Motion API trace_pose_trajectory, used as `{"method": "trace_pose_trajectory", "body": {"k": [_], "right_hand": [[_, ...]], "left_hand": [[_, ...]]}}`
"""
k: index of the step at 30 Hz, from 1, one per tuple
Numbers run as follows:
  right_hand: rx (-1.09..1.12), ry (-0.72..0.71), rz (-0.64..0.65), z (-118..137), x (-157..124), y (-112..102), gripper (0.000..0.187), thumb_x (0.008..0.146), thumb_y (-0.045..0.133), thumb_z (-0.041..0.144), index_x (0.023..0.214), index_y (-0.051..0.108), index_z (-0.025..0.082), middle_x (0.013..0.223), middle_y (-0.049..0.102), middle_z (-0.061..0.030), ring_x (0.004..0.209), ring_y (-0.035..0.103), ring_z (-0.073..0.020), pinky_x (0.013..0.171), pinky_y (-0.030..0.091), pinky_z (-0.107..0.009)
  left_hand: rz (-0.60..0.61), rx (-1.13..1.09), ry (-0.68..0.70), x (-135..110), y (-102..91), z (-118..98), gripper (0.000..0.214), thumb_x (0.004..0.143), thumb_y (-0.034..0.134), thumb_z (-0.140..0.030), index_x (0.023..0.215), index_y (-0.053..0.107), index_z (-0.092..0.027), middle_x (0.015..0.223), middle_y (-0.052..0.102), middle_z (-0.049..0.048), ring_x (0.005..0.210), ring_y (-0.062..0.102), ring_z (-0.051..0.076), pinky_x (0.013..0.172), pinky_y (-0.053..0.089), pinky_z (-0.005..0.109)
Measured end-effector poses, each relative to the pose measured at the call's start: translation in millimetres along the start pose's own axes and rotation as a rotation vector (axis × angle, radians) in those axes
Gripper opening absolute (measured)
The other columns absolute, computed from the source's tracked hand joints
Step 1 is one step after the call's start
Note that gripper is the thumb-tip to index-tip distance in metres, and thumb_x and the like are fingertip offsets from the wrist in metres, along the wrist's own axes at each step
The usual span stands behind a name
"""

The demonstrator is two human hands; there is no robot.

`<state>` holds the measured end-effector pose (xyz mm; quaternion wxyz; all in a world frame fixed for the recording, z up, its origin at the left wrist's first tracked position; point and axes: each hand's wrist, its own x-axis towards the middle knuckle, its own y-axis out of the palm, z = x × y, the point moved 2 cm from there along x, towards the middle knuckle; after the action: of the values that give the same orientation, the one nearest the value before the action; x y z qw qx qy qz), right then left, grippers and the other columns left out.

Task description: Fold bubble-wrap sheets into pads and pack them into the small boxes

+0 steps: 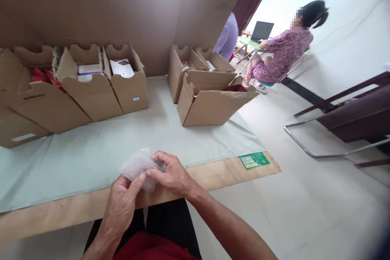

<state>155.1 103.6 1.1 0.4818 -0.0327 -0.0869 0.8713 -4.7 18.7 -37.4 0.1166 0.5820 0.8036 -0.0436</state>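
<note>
Both my hands meet over the table's front edge. My left hand [123, 199] pinches the lower side of a small crumpled clear plastic bag [137, 164] between thumb and fingers. My right hand [170, 172] grips the same bag from the right, fingers curled over it. A small dark item shows inside the bag near my right fingers; I cannot make out what it is. The bag hangs just above the pale green cloth [100, 150] covering the wooden table [213, 172].
Several open cardboard boxes [91, 89] with white packs stand at the back left, and more open boxes [210, 101] at the back right. A green card [254, 160] lies on the table corner. A seated person [283, 53] works at a laptop beyond; a metal-framed chair [350, 118] stands right.
</note>
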Motion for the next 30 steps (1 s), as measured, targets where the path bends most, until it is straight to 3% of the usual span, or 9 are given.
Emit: {"method": "trace_pose_trajectory", "body": {"k": [3, 6, 9, 11, 14, 18, 21, 26, 30], "right_hand": [[-0.226, -0.111, -0.096, 11.7, -8.9, -21.7, 0.051, 0.082, 0.082, 0.044, 0.125, 0.063, 0.024, 0.124, 0.068, -0.0080, 0.110, 0.064, -0.0246, 0.098, 0.050, -0.040], [-0.327, -0.170, 0.026, 29.8, -16.4, -47.2, 0.090, 0.078, 0.087, 0.048, 0.154, 0.044, 0.027, 0.150, 0.056, -0.0131, 0.128, 0.060, -0.0288, 0.105, 0.050, -0.043], [-0.461, -0.106, 0.231, 42.8, -25.0, -62.7, 0.052, 0.089, 0.077, 0.032, 0.139, 0.062, 0.031, 0.127, 0.074, -0.0046, 0.108, 0.071, -0.0253, 0.093, 0.053, -0.036], [-0.531, -0.072, 0.229, 46.5, -31.3, -74.0, 0.029, 0.095, 0.064, 0.019, 0.121, 0.072, 0.030, 0.109, 0.080, 0.0003, 0.098, 0.074, -0.0224, 0.086, 0.052, -0.032], [-0.557, -0.077, 0.035, 49.6, -41.6, -103.1, 0.021, 0.095, 0.056, 0.017, 0.103, 0.073, 0.026, 0.096, 0.079, 0.0011, 0.085, 0.073, -0.0194, 0.076, 0.051, -0.028], [-0.596, -0.055, -0.266, 63.2, -55.5, -157.9, 0.007, 0.094, 0.060, 0.029, 0.091, 0.064, 0.024, 0.072, 0.066, 0.0018, 0.062, 0.060, -0.0165, 0.055, 0.045, -0.026], [-0.646, -0.146, -0.437, 85.6, -59.9, -196.7, 0.009, 0.092, 0.064, 0.033, 0.093, 0.065, 0.025, 0.084, 0.069, -0.0013, 0.071, 0.063, -0.0190, 0.058, 0.048, -0.028], [-0.880, -0.406, -0.889, 125.0, -52.8, -257.9, 0.012, 0.088, 0.078, 0.037, 0.091, 0.071, 0.028, 0.095, 0.070, -0.0039, 0.083, 0.063, -0.0245, 0.070, 0.049, -0.038], [-0.878, -0.478, -0.874, 141.2, -27.6, -287.1, 0.020, 0.088, 0.079, 0.042, 0.094, 0.070, 0.024, 0.081, 0.066, -0.0011, 0.069, 0.057, -0.0190, 0.065, 0.045, -0.035]], "left_hand": [[-0.022, 0.176, 0.080, 4.4, 2.1, -13.5, 0.044, 0.087, 0.070, -0.053, 0.113, 0.074, -0.016, 0.097, 0.080, 0.0082, 0.096, 0.076, 0.028, 0.085, 0.062, 0.037], [0.214, 0.439, 0.253, 6.5, 16.8, -38.7, 0.026, 0.090, 0.063, -0.039, 0.105, 0.074, -0.020, 0.088, 0.078, 0.0037, 0.076, 0.072, 0.021, 0.067, 0.058, 0.029], [0.445, 0.630, 0.419, 6.0, 41.8, -61.5, 0.017, 0.089, 0.054, -0.025, 0.090, 0.071, -0.023, 0.071, 0.072, -0.0017, 0.059, 0.064, 0.016, 0.056, 0.050, 0.025], [0.510, 0.711, 0.503, 8.0, 56.2, -73.5, 0.018, 0.088, 0.053, -0.023, 0.090, 0.071, -0.024, 0.073, 0.074, -0.0019, 0.061, 0.066, 0.015, 0.056, 0.050, 0.025], [0.490, 0.754, 0.688, 19.8, 72.7, -94.9, 0.026, 0.089, 0.066, -0.032, 0.113, 0.071, -0.024, 0.102, 0.080, 0.0040, 0.086, 0.075, 0.021, 0.071, 0.059, 0.029], [0.244, 0.809, 1.089, 59.2, 106.3, -136.1, 0.039, 0.094, 0.064, -0.030, 0.132, 0.062, -0.020, 0.128, 0.074, 0.0119, 0.119, 0.069, 0.029, 0.100, 0.057, 0.045], [0.146, 0.918, 1.226, 101.2, 147.3, -159.5, 0.046, 0.091, 0.062, -0.020, 0.136, 0.059, -0.014, 0.140, 0.067, 0.0152, 0.139, 0.056, 0.034, 0.113, 0.047, 0.053], [0.118, 1.023, 1.279, 129.1, 187.4, -156.0, 0.022, 0.090, 0.056, -0.009, 0.104, 0.072, -0.015, 0.100, 0.079, 0.0106, 0.130, 0.062, 0.036, 0.110, 0.046, 0.056], [0.055, 0.975, 1.394, 109.1, 180.9, -131.7, 0.027, 0.095, 0.051, -0.006, 0.099, 0.073, -0.021, 0.095, 0.078, 0.0058, 0.124, 0.065, 0.031, 0.116, 0.037, 0.061]]}}
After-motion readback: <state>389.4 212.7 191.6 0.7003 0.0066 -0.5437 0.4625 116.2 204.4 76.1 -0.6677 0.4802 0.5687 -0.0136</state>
